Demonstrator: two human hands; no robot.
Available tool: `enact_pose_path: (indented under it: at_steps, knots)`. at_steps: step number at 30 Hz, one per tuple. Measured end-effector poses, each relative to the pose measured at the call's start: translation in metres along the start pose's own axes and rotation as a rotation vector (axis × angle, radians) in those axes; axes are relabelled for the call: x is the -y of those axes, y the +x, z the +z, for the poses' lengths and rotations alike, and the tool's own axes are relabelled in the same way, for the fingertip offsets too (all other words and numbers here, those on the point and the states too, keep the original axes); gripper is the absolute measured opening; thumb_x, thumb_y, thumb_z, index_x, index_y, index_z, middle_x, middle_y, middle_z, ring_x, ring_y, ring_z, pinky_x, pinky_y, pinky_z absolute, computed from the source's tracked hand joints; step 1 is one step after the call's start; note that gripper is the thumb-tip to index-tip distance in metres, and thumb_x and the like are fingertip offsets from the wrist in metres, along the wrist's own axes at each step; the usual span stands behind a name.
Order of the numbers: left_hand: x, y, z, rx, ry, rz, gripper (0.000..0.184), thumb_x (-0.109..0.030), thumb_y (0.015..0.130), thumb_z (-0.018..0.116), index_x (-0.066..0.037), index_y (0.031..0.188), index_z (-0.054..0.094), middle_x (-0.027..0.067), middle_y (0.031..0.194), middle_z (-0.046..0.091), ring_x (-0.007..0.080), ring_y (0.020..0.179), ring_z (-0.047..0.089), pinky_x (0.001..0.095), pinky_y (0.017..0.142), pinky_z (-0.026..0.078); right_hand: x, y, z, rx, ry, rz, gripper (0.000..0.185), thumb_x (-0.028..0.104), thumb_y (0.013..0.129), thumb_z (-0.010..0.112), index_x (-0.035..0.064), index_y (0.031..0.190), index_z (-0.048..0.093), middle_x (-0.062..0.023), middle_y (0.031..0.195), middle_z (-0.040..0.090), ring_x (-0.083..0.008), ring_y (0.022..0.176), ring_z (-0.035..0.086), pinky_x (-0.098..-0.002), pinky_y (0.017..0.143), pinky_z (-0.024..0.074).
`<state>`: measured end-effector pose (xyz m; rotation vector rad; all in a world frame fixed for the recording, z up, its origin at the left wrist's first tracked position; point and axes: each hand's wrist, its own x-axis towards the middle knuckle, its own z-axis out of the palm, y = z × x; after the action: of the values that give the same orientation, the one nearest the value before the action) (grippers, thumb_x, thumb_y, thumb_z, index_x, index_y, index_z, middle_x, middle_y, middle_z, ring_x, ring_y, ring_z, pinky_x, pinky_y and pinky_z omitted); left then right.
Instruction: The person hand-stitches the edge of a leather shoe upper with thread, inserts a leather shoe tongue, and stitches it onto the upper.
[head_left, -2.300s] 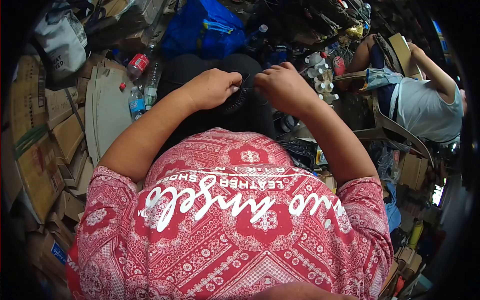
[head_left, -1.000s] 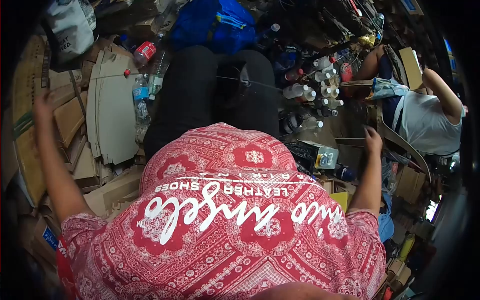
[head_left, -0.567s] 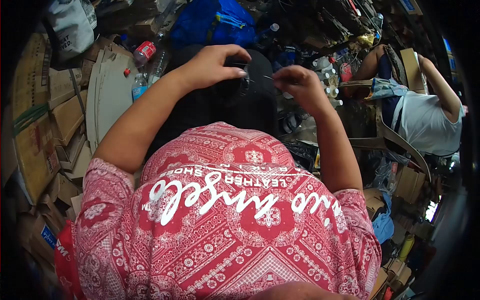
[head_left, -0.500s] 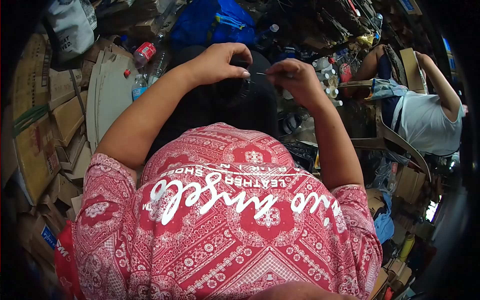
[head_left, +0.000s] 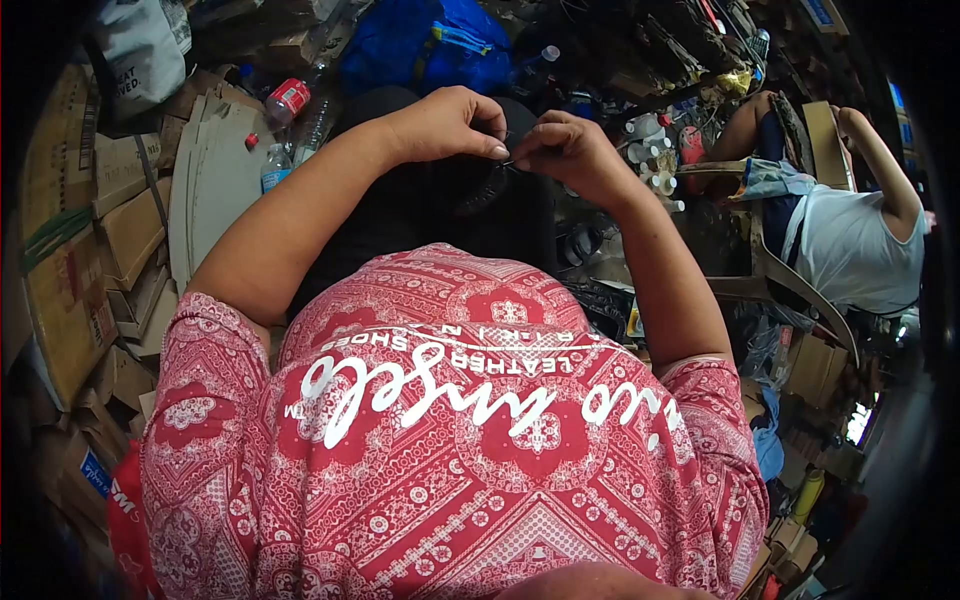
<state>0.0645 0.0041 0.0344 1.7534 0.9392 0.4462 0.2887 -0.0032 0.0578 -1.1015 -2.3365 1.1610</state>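
My left hand (head_left: 455, 128) is bent over my dark-clothed lap, thumb and fingers closed in a pinch on a black piece with a ridged, curved edge (head_left: 483, 192). Its exact kind is lost against the dark trousers (head_left: 500, 230). Facing it, my right hand (head_left: 570, 150) pinches a thin, needle-like thing (head_left: 511, 162), and its fingertips almost meet those of the left. Most of this thin thing is hidden between the fingers.
A blue bag (head_left: 425, 50) lies ahead. Plastic bottles (head_left: 288, 100) and stacked cardboard (head_left: 130, 230) are at left. Small bottles (head_left: 655, 160) stand in a group at right, near another person in a white shirt (head_left: 855, 245), seated on a chair (head_left: 765, 262).
My right hand has moved left, bringing its fingertips and the needle-like thing up to my left fingers. The black piece's ridged edge shows a little lower. My left hand stays nearly in place.
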Motion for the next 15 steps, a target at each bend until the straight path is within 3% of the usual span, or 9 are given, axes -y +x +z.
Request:
enact_pose_path:
  at_steps: [7, 13, 15]
  knots:
    - [0.013, 0.000, -0.001, 0.172, -0.283, -0.004, 0.025, -0.014, 0.081, 0.068, -0.002, 0.103, 0.068, 0.0040, 0.092, 0.064, 0.0139, 0.089, 0.058, 0.0278, 0.086, 0.043, -0.009, -0.024, 0.024, -0.188, 0.068, 0.016, 0.016, 0.004, 0.074, 0.072, 0.0108, 0.088, 0.072, -0.0044, 0.082, 0.060, -0.0177, 0.079, 0.061, -0.0288, 0.069, 0.0495]
    - [0.009, -0.001, -0.002, 0.272, -0.225, -0.045, 0.033, -0.013, 0.081, 0.062, -0.009, 0.113, 0.067, 0.0031, 0.084, 0.055, 0.0152, 0.088, 0.052, 0.0292, 0.087, 0.039, 0.006, -0.038, 0.030, -0.239, -0.110, 0.046, 0.016, 0.007, 0.076, 0.070, 0.0130, 0.091, 0.071, -0.0062, 0.084, 0.059, -0.0224, 0.079, 0.061, -0.0320, 0.069, 0.0493]
    - [0.011, 0.002, -0.002, 0.300, -0.201, -0.048, 0.034, -0.013, 0.081, 0.061, -0.011, 0.115, 0.067, 0.0024, 0.081, 0.051, 0.0157, 0.085, 0.050, 0.0297, 0.085, 0.038, 0.012, -0.039, 0.027, -0.204, -0.343, -0.042, 0.018, 0.007, 0.077, 0.064, 0.0131, 0.093, 0.070, -0.0079, 0.084, 0.058, -0.0264, 0.080, 0.059, -0.0365, 0.072, 0.0470]
